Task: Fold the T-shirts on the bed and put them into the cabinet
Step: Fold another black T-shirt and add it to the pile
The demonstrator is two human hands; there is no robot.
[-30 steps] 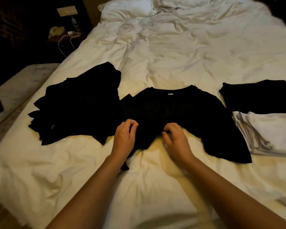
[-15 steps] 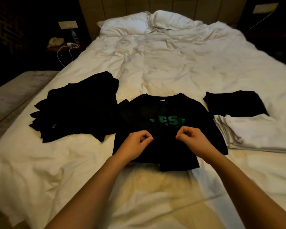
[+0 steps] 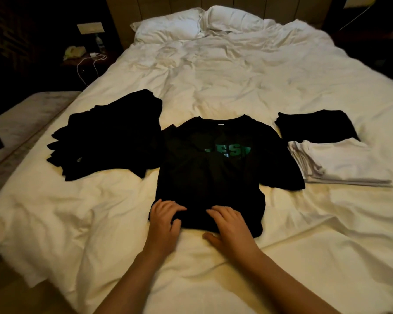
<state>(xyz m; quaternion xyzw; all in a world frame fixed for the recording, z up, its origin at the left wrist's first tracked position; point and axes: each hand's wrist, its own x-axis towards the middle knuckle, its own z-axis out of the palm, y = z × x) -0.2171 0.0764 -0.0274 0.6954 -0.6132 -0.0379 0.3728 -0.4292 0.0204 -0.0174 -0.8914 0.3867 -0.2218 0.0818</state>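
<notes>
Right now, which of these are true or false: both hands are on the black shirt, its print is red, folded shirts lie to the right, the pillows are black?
1. Both hands, left hand and right hand, rest on the black T-shirt: true.
2. Its print is red: false, it is green.
3. A folded black shirt and folded white shirts lie to its right: true.
4. The pillows are black: false, white.

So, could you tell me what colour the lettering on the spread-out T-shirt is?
Green lettering on black, head view.
</notes>
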